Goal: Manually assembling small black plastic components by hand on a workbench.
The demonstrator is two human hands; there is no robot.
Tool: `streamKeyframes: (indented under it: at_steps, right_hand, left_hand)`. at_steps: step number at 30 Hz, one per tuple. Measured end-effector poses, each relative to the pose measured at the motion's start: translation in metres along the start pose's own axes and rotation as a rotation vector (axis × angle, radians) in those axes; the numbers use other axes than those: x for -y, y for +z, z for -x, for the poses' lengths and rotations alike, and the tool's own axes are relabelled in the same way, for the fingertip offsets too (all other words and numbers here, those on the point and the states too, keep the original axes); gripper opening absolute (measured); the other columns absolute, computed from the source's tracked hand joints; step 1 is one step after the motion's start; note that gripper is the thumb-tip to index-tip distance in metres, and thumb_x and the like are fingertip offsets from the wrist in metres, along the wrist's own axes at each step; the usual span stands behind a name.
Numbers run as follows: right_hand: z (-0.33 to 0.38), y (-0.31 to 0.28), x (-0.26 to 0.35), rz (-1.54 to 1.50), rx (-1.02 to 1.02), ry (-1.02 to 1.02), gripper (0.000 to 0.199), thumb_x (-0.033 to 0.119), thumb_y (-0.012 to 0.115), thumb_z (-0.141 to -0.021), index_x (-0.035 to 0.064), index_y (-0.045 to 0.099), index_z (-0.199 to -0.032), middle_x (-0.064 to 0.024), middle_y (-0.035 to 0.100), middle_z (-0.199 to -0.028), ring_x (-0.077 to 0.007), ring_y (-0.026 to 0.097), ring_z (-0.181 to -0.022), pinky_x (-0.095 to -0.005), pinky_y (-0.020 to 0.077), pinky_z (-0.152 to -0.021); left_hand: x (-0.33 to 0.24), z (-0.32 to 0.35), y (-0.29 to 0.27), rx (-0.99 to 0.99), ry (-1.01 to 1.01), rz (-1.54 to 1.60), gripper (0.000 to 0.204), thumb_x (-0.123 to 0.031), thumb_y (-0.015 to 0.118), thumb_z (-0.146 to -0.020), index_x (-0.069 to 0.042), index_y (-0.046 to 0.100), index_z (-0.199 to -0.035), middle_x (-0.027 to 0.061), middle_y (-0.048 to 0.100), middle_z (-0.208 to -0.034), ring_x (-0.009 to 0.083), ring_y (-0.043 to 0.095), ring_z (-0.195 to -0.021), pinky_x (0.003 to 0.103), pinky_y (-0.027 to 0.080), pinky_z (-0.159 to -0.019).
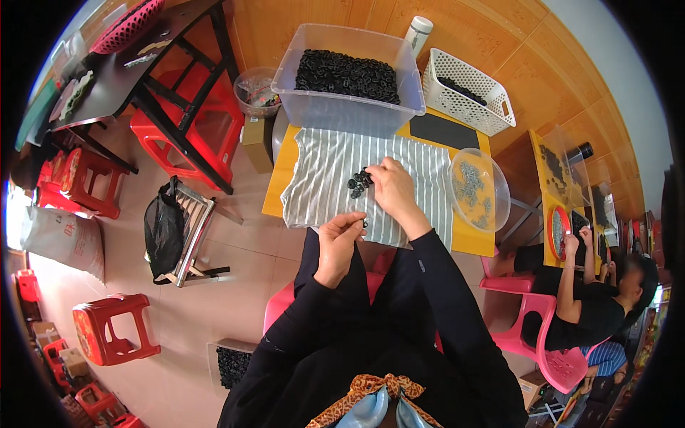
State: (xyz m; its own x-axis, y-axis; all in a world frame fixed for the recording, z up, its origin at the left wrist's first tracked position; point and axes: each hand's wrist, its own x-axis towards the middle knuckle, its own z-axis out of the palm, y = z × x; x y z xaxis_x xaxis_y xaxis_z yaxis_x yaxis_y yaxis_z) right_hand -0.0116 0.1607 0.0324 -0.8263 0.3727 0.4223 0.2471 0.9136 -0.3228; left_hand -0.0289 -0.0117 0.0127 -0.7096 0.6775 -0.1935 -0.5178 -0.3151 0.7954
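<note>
At the front edge of the yellow table (471, 244), the left hand (337, 248) is pinched on one small black piece (365, 223). The right hand (392, 187) is narrow, its fingertips against the right side of the pile of black pieces (359, 185); whether they grip one cannot be told. The pile sits near the middle of the striped cloth (321, 164), with open cloth running left toward the table's left edge. The cloth's near edge reaches the table's front edge. Behind, the clear bin (342, 118) stands at the cloth's far edge, closing off that side. To the right, the round clear tray (494, 182) overhangs the table's right edge; striped cloth separates it from the right hand.
</note>
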Motion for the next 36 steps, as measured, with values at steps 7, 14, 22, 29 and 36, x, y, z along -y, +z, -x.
streamKeyframes:
  at_steps: [7, 14, 22, 29, 36]
  right_hand:
    - [0.024, -0.018, -0.016, -0.133, 0.214, -0.047, 0.013, 0.004, 0.062, -0.074, 0.0050, 0.066, -0.086, -0.0093, 0.055, -0.081, -0.0271, 0.057, -0.081, -0.0374, 0.0462, -0.067]
    - [0.039, -0.029, -0.014, -0.207, 0.117, 0.013, 0.016, 0.008, 0.064, -0.074, 0.0031, 0.064, -0.089, -0.0100, 0.055, -0.080, -0.0286, 0.057, -0.078, -0.0372, 0.0459, -0.066]
    - [0.037, -0.012, -0.013, -0.133, 0.176, -0.025, 0.017, 0.009, 0.063, -0.076, 0.0054, 0.065, -0.093, -0.0113, 0.054, -0.082, -0.0294, 0.056, -0.081, -0.0392, 0.0464, -0.070]
    - [0.039, -0.019, -0.015, -0.123, 0.166, 0.013, 0.013, 0.007, 0.063, -0.075, 0.0030, 0.063, -0.088, -0.0124, 0.054, -0.079, -0.0321, 0.056, -0.078, -0.0398, 0.0457, -0.068]
    - [0.078, -0.024, 0.000, -0.889, 0.053, 0.463, 0.005, 0.004, 0.062, -0.082, 0.0005, 0.064, -0.086, -0.0050, 0.062, -0.072, -0.0105, 0.057, -0.062, -0.0243, 0.0435, -0.055]
  left_hand:
    - [-0.002, 0.002, -0.001, 0.038, -0.088, 0.014, 0.010, 0.003, 0.057, -0.085, 0.006, 0.062, -0.093, 0.0081, 0.064, -0.079, 0.0117, 0.060, -0.064, 0.020, 0.045, -0.057]
    - [-0.002, 0.003, 0.004, 0.082, -0.120, -0.007, 0.009, 0.003, 0.058, -0.084, 0.005, 0.063, -0.092, 0.0076, 0.063, -0.077, 0.0116, 0.060, -0.063, 0.020, 0.045, -0.058]
    - [0.001, 0.002, 0.001, 0.056, -0.086, -0.060, 0.010, 0.001, 0.059, -0.084, 0.005, 0.063, -0.092, 0.0065, 0.063, -0.078, 0.0109, 0.060, -0.066, 0.020, 0.044, -0.058]
    - [0.000, 0.004, 0.002, 0.074, -0.097, -0.070, 0.010, 0.001, 0.060, -0.083, 0.005, 0.063, -0.091, 0.0065, 0.063, -0.078, 0.0110, 0.060, -0.066, 0.020, 0.044, -0.058]
    - [0.003, 0.007, 0.007, 0.089, -0.067, -0.064, 0.018, 0.002, 0.058, -0.084, 0.006, 0.062, -0.101, 0.0064, 0.063, -0.079, 0.0115, 0.060, -0.067, 0.020, 0.045, -0.059]
